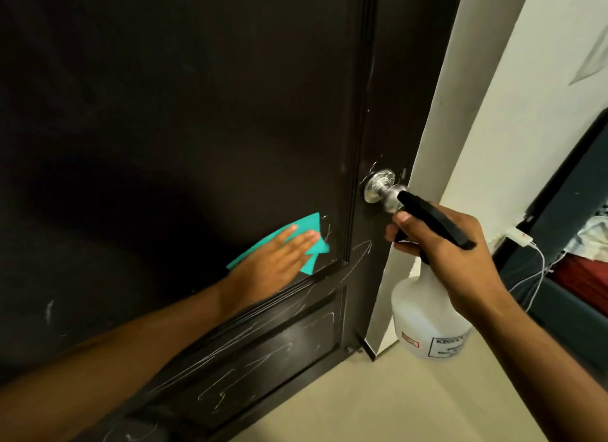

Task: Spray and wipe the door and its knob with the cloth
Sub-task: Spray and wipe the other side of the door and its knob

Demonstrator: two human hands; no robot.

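A dark brown panelled door (197, 112) fills the left and centre of the frame, its lower panels scribbled with white marks. A teal cloth (316, 236) lies flat against it at centre. The shiny round knob (381, 186) sits right of centre, and the white spray bottle (424, 320) with its black nozzle hangs at lower right, just beside the knob.

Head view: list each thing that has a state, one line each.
door: scribbled with white marks low down.
knob: smeared with white marks.
cloth: flat against the door.
spray bottle: nozzle aimed at the knob.
left hand: fingers straight, pressing the cloth.
right hand: gripping the spray bottle.
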